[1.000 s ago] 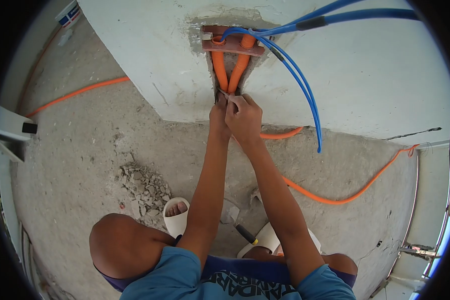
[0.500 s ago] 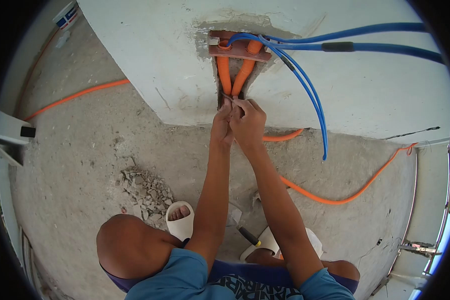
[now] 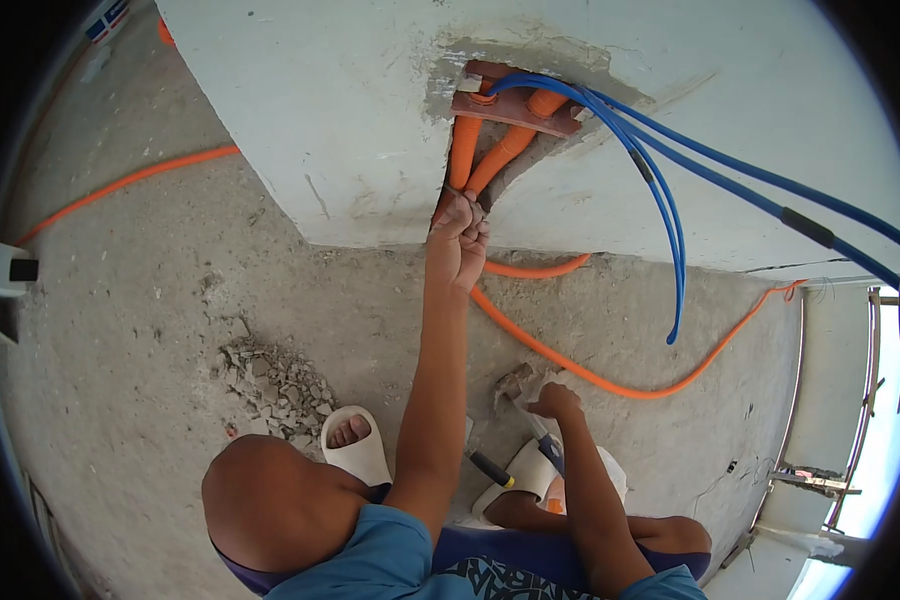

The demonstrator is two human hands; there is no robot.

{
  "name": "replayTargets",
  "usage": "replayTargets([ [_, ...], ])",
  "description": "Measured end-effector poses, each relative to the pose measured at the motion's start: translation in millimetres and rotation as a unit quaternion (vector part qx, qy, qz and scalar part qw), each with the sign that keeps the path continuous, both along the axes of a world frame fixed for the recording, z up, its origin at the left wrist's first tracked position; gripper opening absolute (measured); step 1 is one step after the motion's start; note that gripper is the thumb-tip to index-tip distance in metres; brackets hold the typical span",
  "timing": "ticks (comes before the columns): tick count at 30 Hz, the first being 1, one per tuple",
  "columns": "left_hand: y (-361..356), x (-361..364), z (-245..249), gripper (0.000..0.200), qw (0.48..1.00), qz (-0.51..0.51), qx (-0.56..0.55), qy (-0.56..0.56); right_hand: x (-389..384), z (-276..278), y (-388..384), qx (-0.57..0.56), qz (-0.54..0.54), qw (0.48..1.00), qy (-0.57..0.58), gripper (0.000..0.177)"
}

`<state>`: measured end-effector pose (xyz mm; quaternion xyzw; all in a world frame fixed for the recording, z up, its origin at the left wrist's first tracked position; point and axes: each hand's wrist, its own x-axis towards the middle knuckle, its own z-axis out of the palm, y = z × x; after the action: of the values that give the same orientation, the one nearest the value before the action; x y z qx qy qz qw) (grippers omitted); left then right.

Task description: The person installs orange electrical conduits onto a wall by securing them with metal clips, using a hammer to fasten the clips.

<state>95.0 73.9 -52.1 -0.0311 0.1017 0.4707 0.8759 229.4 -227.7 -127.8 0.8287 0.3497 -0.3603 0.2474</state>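
My left hand (image 3: 459, 232) is raised to the foot of the wall slot, fingers pinched together just below where two orange corrugated conduits (image 3: 500, 160) converge. A thin dark piece shows at its fingertips; I cannot tell what it is. Low on the right, my right hand (image 3: 557, 400) reaches down beside a hammer (image 3: 548, 447) on the floor, thumb and fingers apart close to its shaft. Above, the conduits run up into a reddish-brown box (image 3: 520, 112) set in the wall. Blue cables (image 3: 660, 165) come out of that box and hang to the right.
A scraper-like tool with a black and yellow handle (image 3: 491, 468) lies between my feet. Broken rubble (image 3: 275, 388) is heaped left of my sandal (image 3: 356, 447). Loose orange conduit (image 3: 610, 385) curves over the concrete floor, and a white bucket (image 3: 107, 20) stands far left.
My right hand has left the conduits and dropped to the hammer by my right foot. My left hand stays at the slot. The view has shifted.
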Motion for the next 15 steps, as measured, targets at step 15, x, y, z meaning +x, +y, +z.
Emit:
replayTargets([
  [15,-1,2,-3,0.016,1.000,0.005,0.007,0.025,-50,79,32,0.436,-0.123,0.883,0.121,0.024],
])
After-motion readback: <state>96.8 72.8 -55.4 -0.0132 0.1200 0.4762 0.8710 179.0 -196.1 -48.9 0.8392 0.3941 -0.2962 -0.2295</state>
